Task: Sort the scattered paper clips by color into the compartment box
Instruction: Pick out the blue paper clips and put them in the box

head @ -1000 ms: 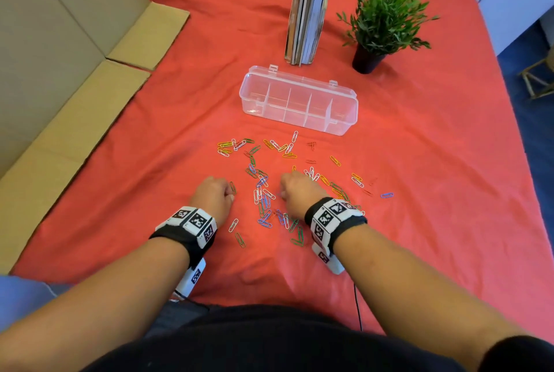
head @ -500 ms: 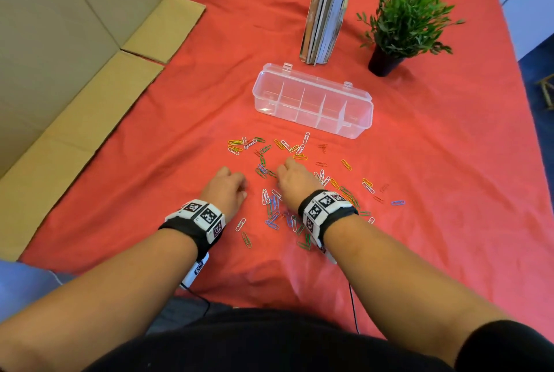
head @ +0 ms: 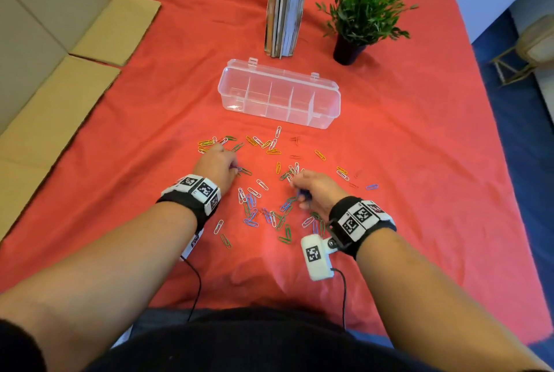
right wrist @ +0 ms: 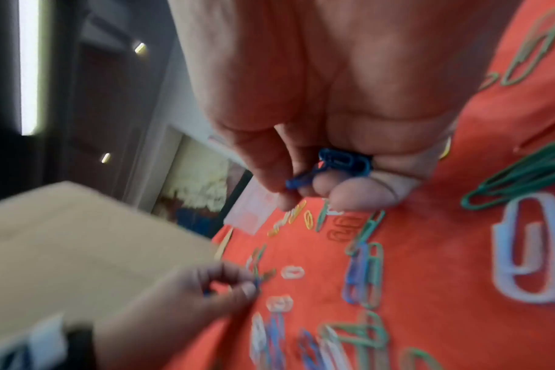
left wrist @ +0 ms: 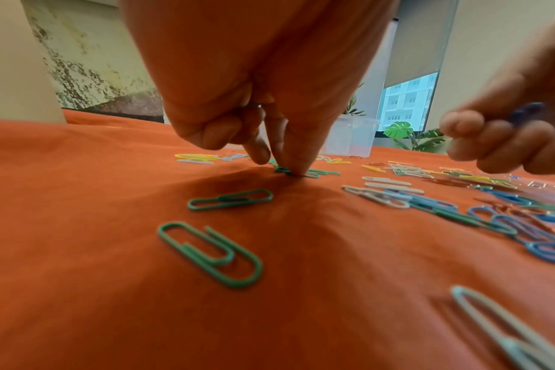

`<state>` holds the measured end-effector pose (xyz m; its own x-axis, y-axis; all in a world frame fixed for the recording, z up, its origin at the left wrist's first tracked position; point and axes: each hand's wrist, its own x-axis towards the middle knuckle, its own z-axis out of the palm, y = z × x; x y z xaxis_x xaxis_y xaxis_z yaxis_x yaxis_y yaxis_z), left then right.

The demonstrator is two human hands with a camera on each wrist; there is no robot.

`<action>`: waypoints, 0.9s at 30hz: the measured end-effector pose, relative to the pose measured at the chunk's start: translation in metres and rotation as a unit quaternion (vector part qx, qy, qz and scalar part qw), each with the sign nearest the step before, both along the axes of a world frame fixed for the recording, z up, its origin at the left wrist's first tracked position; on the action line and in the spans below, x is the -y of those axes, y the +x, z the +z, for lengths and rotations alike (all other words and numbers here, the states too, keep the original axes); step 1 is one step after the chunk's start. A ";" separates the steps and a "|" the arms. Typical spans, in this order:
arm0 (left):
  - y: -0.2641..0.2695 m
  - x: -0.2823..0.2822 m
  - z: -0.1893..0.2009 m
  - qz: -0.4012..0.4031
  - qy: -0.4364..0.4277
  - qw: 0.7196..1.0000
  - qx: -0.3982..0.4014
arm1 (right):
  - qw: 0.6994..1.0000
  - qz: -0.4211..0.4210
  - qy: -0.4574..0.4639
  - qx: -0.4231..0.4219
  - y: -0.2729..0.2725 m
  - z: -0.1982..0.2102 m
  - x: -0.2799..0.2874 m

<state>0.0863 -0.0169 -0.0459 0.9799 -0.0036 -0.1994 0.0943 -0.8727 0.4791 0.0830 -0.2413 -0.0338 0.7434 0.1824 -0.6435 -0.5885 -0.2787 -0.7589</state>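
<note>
We see coloured clips (head: 263, 204) strewn on the red cloth (head: 419, 162) between our hands. Our right hand (head: 319, 192) clamps blue clips (right wrist: 342, 162) in curled fingers. Our left hand (head: 217, 166) pinches a green clip (left wrist: 284, 170) on the cloth. Beyond, the clear box (head: 278, 97) stands open, compartments hazy; books (head: 286, 3) are cropped.

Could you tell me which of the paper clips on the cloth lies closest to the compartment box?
The white paper clip just in front of the compartment box, lying alone and pointing toward its front wall. The other clips are scattered farther back, toward the hands.
</note>
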 end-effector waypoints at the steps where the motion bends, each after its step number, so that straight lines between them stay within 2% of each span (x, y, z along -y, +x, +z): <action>1: 0.000 -0.001 0.000 0.004 0.003 1.000 -0.003 | 0.996 0.056 -0.062 0.030 -0.004 -0.001 0.001; 3: -0.002 -0.002 -0.002 0.009 0.014 1.000 -0.022 | 0.981 0.121 -0.139 0.059 -0.010 -0.004 0.000; 5: -0.006 -0.004 -0.003 0.007 0.023 0.999 -0.043 | 0.971 0.146 -0.174 0.081 -0.015 -0.006 -0.002; 6: -0.009 -0.005 -0.004 0.005 0.025 0.998 -0.050 | 0.956 0.174 -0.207 0.114 -0.016 -0.007 -0.003; 8: -0.014 -0.007 -0.005 0.009 0.016 0.998 -0.056 | 0.906 0.252 -0.281 0.191 -0.018 -0.010 -0.005; 10: -0.020 -0.008 -0.004 0.031 -0.013 0.998 -0.043 | 0.874 0.301 -0.305 0.230 -0.021 -0.015 -0.006; 13: -0.028 -0.009 0.000 0.053 -0.066 0.995 -0.045 | 0.857 0.325 -0.315 0.246 -0.025 -0.022 -0.007; 17: -0.034 -0.016 0.000 0.104 -0.147 0.975 -0.131 | 0.850 0.329 -0.333 0.241 -0.017 -0.021 -0.010; 19: -0.036 -0.019 -0.002 0.110 -0.176 0.969 -0.135 | 0.844 0.329 -0.346 0.246 -0.011 -0.020 -0.010; 23: -0.036 -0.016 0.002 0.105 -0.241 0.955 -0.134 | 0.806 0.345 -0.390 0.283 -0.011 -0.021 -0.010; 25: -0.035 -0.013 0.006 0.109 -0.246 0.952 -0.144 | 0.803 0.334 -0.400 0.289 -0.015 -0.021 -0.011; 27: -0.033 -0.009 0.007 0.136 -0.280 0.938 -0.153 | 0.809 0.320 -0.403 0.283 -0.015 -0.022 -0.010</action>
